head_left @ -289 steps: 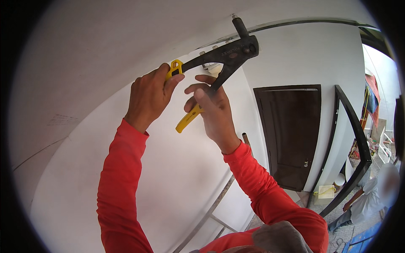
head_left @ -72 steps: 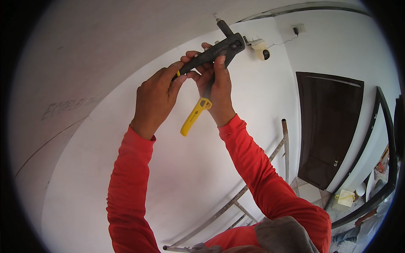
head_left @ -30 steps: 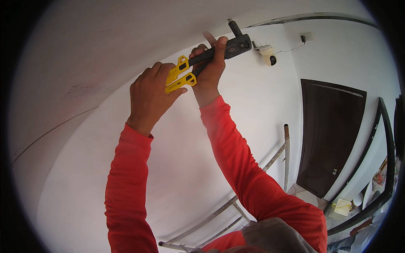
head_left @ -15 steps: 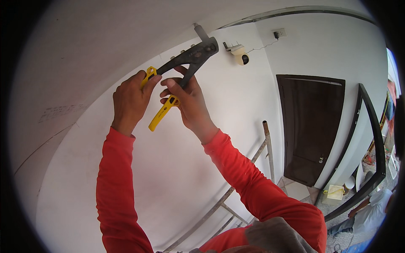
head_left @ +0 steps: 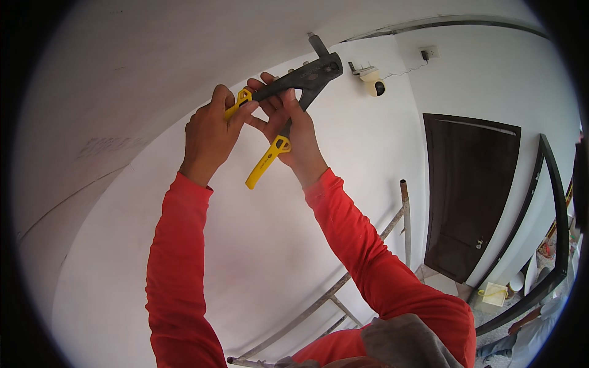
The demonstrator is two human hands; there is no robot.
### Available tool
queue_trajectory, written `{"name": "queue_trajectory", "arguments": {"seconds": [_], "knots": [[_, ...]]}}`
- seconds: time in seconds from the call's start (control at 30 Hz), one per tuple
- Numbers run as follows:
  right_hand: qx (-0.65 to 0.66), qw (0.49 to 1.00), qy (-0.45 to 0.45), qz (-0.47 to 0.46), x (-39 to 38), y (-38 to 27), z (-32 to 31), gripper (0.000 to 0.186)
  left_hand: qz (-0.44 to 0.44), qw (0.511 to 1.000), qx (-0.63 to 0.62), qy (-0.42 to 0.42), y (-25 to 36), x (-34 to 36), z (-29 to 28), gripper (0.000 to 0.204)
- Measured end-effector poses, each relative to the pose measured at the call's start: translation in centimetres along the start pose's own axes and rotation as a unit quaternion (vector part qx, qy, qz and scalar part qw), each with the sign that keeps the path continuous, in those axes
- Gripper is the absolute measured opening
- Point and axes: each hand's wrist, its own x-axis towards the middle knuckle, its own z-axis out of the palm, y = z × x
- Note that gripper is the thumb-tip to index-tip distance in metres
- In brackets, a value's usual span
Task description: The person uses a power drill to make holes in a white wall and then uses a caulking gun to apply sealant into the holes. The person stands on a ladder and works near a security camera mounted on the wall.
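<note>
Overhead I hold a hand riveter (head_left: 304, 80) with a black body and yellow-ended handles, its handles spread apart. Its nose points up and meets the pale ceiling, or comes very close; I cannot tell which. My left hand (head_left: 211, 132) grips the yellow end of the upper handle, thumb along it. Against the lower handle lies my right hand (head_left: 300, 138), thumb up by the black body and fingers reaching behind the upper handle. Below the right palm, the yellow grip (head_left: 267, 164) of the lower handle hangs free.
A metal scaffold frame (head_left: 331, 291) stands below my right arm. On the right are a dark door (head_left: 469, 196), a black frame (head_left: 559, 221) and a person (head_left: 534, 331) low down. A white camera (head_left: 372, 83) is mounted on the wall near a socket (head_left: 429, 52).
The view has shifted, so everything sits further right. My right hand's fingers have uncurled from the lower handle and now extend up behind the upper one. The left hand keeps its grip.
</note>
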Motion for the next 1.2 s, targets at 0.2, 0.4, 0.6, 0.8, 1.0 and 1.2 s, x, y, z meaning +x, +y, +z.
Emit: {"name": "queue_trajectory", "arguments": {"seconds": [0.2, 0.4, 0.6, 0.8, 1.0, 1.2], "knots": [[0.048, 0.996, -0.069, -0.045, 1.9, 0.8, -0.3, 0.056, -0.005, 0.997, 0.036, -0.064, 1.9, -1.1, -1.6, 0.062], [0.036, 0.995, -0.027, -0.085, 2.4, 1.6, -0.3, 0.046, 0.055, 0.992, 0.101, -0.053, 2.4, -3.9, -2.3, 0.097], [0.05, 0.99, 0.066, -0.115, 3.3, 2.2, 1.4, 0.045, 0.1, 0.977, 0.184, -0.043, 1.8, -3.8, -1.9, 0.08], [0.057, 0.975, 0.176, -0.123, 3.7, 3.0, 2.1, 0.045, 0.121, 0.97, 0.206, -0.049, 0.1, -3.7, -1.1, 0.063], [0.056, 0.976, 0.169, -0.124, 4.3, 3.1, 2.8, 0.047, 0.134, 0.974, 0.179, -0.014, -0.3, -3.1, -1.6, 0.051], [0.037, 0.984, 0.157, -0.075, 3.7, 2.5, 2.7, 0.047, -0.009, 0.988, -0.023, -0.149, -0.3, 0.6, -2.8, 0.053]]}}
